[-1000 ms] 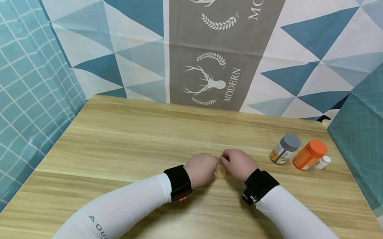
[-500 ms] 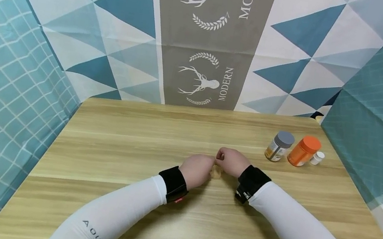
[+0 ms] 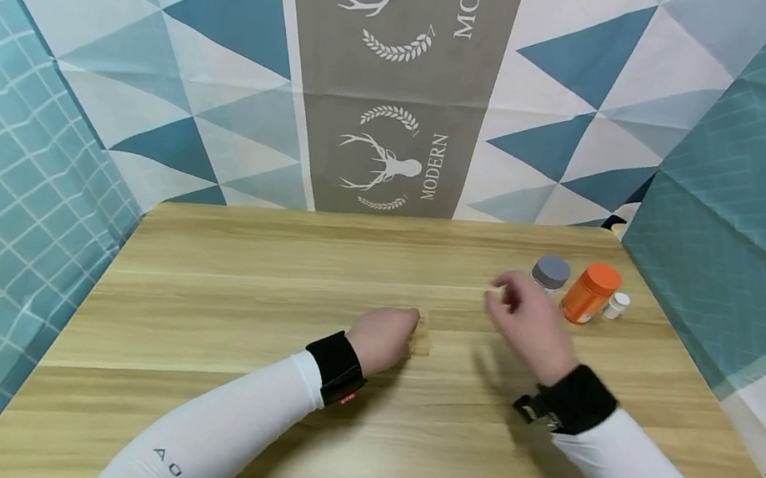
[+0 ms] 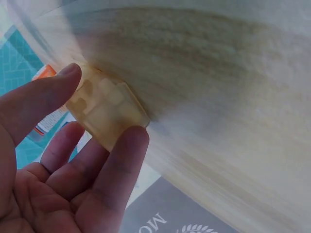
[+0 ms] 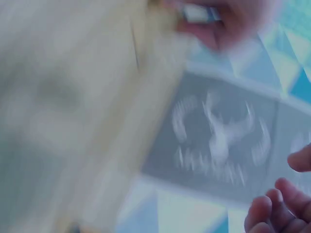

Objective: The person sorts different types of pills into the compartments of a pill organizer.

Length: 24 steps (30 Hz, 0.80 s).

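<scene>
My left hand (image 3: 381, 339) holds a small see-through amber pill box (image 4: 109, 104) low over the wooden table. In the left wrist view the thumb lies along one side of the box and the fingers along the other; the box shows small compartments. Whether its lid is up I cannot tell. My right hand (image 3: 529, 323) hovers to the right, apart from the box. Its thumb and fingers are bent but separated, and nothing shows between them. Behind it stands a grey-capped jar (image 3: 551, 272), partly hidden by the hand.
An orange bottle (image 3: 590, 293) and a small white bottle (image 3: 617, 305) stand beside the grey-capped jar at the back right. The wooden table (image 3: 234, 265) ends at patterned cloth (image 3: 409, 83) behind, with blue cloth at both sides.
My right hand has left the pill box and moved right, toward the bottles, its fingers parting. The left hand has stayed at the box. The head view has shifted a little.
</scene>
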Each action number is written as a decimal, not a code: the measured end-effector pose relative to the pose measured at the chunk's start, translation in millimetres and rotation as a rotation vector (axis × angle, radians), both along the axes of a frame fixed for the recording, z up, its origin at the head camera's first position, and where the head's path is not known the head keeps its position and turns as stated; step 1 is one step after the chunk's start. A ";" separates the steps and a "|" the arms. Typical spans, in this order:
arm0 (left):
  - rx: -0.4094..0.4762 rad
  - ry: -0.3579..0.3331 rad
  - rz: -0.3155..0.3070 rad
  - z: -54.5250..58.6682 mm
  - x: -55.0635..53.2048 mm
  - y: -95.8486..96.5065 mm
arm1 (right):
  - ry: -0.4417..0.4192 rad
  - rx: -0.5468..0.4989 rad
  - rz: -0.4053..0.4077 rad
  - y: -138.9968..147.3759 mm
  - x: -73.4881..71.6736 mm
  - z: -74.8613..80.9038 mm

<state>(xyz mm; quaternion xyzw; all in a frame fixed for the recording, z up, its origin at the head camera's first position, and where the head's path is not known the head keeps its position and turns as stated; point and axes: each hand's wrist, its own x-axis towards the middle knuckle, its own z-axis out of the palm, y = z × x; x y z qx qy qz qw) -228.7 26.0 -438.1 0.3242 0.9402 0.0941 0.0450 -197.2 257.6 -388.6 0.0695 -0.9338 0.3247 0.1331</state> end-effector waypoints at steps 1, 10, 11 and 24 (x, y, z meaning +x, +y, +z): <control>0.003 0.003 0.002 -0.2 0.6 -1.2 | 0.046 -0.018 -0.040 13.2 2.3 5.2; 0.038 -0.009 0.074 6.6 10.9 -18.5 | -0.023 0.071 -0.356 144.4 -1.1 23.7; 0.046 0.010 0.083 8.7 13.3 -21.9 | -0.082 0.107 -0.339 155.2 -5.4 20.0; 0.082 0.094 0.121 17.5 42.1 -52.9 | -0.375 0.327 -0.182 198.9 -48.6 -35.1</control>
